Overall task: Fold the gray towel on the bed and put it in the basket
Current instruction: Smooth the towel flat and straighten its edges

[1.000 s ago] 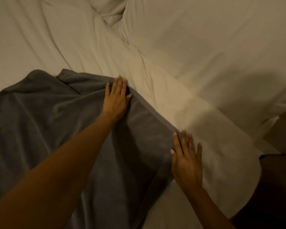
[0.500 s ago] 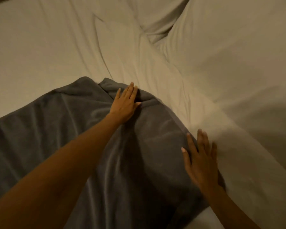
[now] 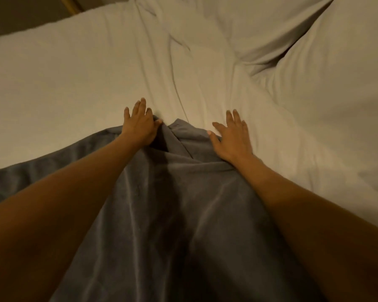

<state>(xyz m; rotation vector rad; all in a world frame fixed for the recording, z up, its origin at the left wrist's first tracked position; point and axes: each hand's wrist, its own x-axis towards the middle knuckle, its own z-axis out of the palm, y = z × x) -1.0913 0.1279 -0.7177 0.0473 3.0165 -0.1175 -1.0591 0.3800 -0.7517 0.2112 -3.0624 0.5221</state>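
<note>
The bed [image 3: 79, 83], dressed in pale rumpled sheets, fills nearly the whole view, with a plump pillow [image 3: 314, 46] lying toward its far right corner. Over the near part of the bed lies the gray towel [image 3: 179, 214], spread from the near edge up toward the middle of the mattress and running off to the left; long creases run along it and its far end is bunched into an overlapped flap between the two hands. No basket is in view.

The left hand [image 3: 140, 127] rests flat on the towel's far edge, fingers spread and reaching onto the sheet, thumb against the raised fold. The right hand [image 3: 231, 138] lies palm down on the far right edge, fingers apart and likewise half on the sheet. Neither hand is clamped on the cloth; both press it open-palmed.

The step in hand looks like laying the towel flat before the first fold. To do it well, the bunched flap between the hands should be drawn out so the far edge lies straight, then the palms swept outward and toward the near edge of the bed to push the creases out. In this dim light it is hard to tell whether the flap is a turned-over corner or a second layer, so feeling for the hem first would be wise.
</note>
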